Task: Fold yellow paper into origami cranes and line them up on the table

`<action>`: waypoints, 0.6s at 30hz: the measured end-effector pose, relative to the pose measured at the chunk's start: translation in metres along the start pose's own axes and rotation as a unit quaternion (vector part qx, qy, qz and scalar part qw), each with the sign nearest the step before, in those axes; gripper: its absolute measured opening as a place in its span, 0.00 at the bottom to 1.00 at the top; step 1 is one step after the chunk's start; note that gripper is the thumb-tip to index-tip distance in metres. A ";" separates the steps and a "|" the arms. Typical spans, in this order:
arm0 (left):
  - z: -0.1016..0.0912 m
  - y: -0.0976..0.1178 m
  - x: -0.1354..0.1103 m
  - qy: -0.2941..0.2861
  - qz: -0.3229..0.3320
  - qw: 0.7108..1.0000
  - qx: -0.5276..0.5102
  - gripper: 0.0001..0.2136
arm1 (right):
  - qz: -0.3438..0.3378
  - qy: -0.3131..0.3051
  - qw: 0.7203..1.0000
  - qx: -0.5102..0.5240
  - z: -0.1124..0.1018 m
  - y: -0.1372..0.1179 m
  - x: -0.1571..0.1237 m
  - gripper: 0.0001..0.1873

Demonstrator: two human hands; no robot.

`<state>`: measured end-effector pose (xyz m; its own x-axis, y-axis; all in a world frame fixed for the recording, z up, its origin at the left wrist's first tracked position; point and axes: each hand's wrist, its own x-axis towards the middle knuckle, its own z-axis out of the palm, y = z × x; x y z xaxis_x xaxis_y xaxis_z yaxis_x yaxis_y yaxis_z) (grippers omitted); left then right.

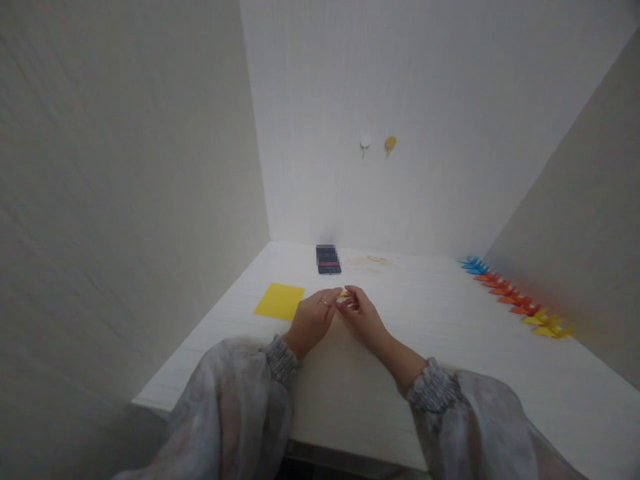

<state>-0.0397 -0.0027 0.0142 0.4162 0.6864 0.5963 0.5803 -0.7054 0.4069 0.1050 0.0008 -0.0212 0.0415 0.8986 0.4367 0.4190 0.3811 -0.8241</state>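
**Small yellow piece [344,293], clock's centre**

My left hand [314,316] is pinching it, touching my right hand [362,321], whose grip I can't tell. A yellow sheet [278,302] is lying at nine o'clock, folded paper shapes [521,305] at three.

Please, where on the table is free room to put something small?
The widest bare patch lies between the right hand and the folded papers by the right wall. A narrow strip separates the sheet from the left wall. Crowded: among the folded papers, and around the left hand and sheet.
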 end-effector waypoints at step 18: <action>0.013 -0.051 -0.001 -0.234 -0.011 0.959 -0.156 0.12 | -0.230 -0.243 0.917 -0.215 -0.056 0.016 -0.011 0.12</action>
<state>-0.0604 0.0344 -0.0163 0.7182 0.6537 0.2384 0.3851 -0.6588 0.6463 0.1623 -0.0155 -0.0187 -0.5951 0.6944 0.4046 0.6146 0.7176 -0.3276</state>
